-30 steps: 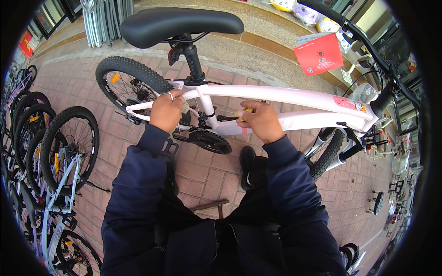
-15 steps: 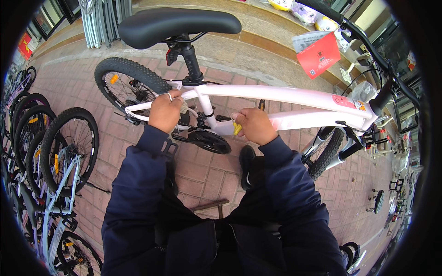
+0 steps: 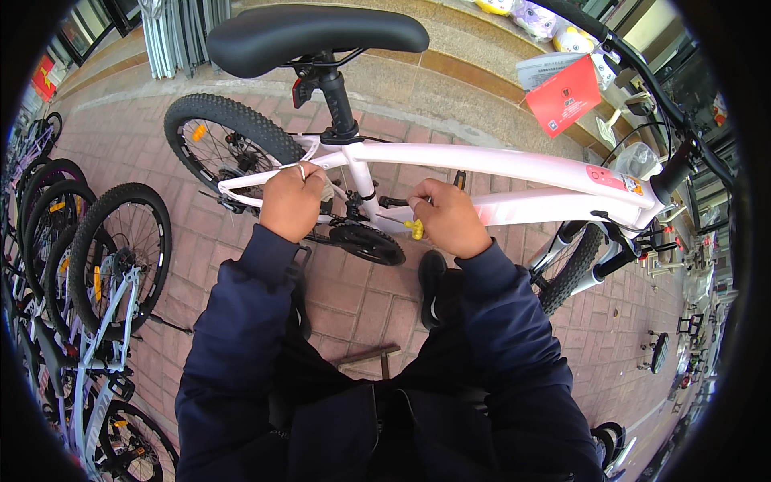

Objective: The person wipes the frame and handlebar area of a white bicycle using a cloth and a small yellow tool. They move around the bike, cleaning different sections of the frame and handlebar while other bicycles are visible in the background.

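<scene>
A pale pink bicycle stands across in front of me, its black saddle at upper left. My left hand, with a ring on one finger, is closed in a pinch at the rear frame tubes beside the rear wheel. What its fingertips hold is hidden. My right hand is closed by the lower frame tube, above the crank. From it pokes a small yellow item with a thin shaft towards the frame; its exact kind is unclear. A black chainring lies below, between the hands.
Several parked bicycles crowd the left side. A red tag hangs near the handlebar. Stone steps rise behind the bicycle. Between my feet on the brick paving is a brown T-shaped piece, perhaps a hammer.
My right hand's fingers have lifted and loosened slightly around the yellow item, which now shows more. My left hand stays at the rear frame. The view has shifted a little.
</scene>
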The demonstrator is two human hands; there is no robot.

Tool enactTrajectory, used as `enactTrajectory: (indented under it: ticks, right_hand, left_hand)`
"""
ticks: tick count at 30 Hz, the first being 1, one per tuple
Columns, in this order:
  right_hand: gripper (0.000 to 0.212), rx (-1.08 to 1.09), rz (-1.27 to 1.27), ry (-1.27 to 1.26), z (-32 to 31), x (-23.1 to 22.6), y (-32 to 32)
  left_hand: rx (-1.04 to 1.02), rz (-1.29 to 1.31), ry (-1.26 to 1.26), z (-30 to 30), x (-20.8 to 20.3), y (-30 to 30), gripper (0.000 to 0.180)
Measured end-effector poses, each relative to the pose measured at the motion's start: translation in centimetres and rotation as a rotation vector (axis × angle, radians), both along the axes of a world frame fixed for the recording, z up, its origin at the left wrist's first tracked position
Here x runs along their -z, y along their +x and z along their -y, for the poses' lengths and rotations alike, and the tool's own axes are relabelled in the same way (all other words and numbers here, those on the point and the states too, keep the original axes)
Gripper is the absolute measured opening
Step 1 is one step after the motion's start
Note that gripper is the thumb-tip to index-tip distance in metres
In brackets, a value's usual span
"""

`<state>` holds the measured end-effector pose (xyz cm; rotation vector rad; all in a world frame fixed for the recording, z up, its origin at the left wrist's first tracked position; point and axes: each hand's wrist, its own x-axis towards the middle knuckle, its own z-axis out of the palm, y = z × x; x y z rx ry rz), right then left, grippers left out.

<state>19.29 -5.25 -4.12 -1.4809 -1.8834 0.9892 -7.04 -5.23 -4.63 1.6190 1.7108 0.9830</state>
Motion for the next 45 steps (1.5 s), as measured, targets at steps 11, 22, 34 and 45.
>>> enactTrajectory:
  ticks: [11, 22, 34, 45]
  right_hand:
    - [0.015, -0.010, -0.051, 0.100, -0.1, 0.9, -1.0]
    - [0.016, 0.119, 0.107, 0.273, -0.7, 1.2, -0.6]
    - [0.016, 0.115, 0.099, 0.262, -0.9, 1.4, -0.9]
    - [0.015, 0.109, 0.095, 0.266, -1.1, 1.6, -0.7]
  left_hand:
    - [0.241, -0.115, 0.086, -0.5, 2.8, -0.1, 0.026]
    - [0.251, -0.173, 0.119, -0.6, 2.6, -0.2, 0.027]
    - [0.171, -0.097, 0.050, -0.2, 2.0, 0.0, 0.027]
    - [0.175, -0.142, 0.002, -0.2, 1.9, 0.2, 0.028]
